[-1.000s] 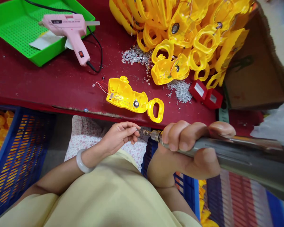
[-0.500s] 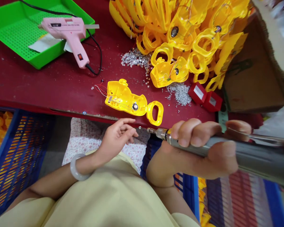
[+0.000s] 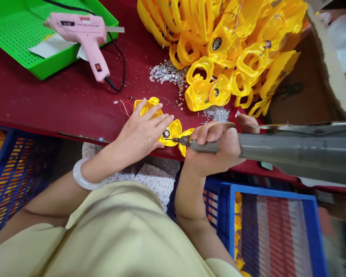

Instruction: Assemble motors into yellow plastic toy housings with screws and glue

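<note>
A yellow plastic toy shell (image 3: 173, 129) with thin wires and a small round metal part lies near the front edge of the red table (image 3: 60, 100). My left hand (image 3: 141, 130) rests flat on it, fingers spread, pinning it down. My right hand (image 3: 216, 148) is wrapped round a grey electric screwdriver (image 3: 291, 152) that lies almost level. Its bit tip points left and meets the shell beside the round metal part.
A heap of yellow shells (image 3: 227, 42) fills the back right, with piles of small screws (image 3: 167, 73) before it. A pink glue gun (image 3: 83, 34) leans on a green tray (image 3: 14, 38). Blue crates (image 3: 17, 181) stand under the table; a cardboard box (image 3: 305, 88) sits right.
My left hand let go at the bit tip, moved up onto the table and pressed down on the yellow shell. The screwdriver swung up and its tip came to the shell.
</note>
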Action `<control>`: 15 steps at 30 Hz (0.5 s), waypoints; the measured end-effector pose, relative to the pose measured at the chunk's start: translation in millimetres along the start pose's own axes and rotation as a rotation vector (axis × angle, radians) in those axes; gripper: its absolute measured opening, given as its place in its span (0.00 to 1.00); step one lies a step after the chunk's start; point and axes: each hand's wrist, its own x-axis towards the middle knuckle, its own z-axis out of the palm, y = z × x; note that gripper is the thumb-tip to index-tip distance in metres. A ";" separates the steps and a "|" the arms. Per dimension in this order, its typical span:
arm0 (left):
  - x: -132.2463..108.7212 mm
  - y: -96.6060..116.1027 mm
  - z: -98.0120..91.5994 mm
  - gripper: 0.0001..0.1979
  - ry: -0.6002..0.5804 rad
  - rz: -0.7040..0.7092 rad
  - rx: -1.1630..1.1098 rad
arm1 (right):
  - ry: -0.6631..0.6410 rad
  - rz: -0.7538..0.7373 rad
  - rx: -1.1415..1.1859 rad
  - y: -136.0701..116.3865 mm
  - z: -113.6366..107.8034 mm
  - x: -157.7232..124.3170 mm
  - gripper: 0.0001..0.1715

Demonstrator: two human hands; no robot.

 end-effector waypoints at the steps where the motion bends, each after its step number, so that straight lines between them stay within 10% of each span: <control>1: -0.2 0.8 -0.6 0.30 -0.006 -0.009 -0.009 | -0.001 0.003 0.006 1.5 -0.6 -0.6 0.11; 15: 1.9 -2.5 4.8 0.26 0.104 -0.032 -0.346 | -0.088 -0.018 -0.307 7.4 -4.3 -2.6 0.15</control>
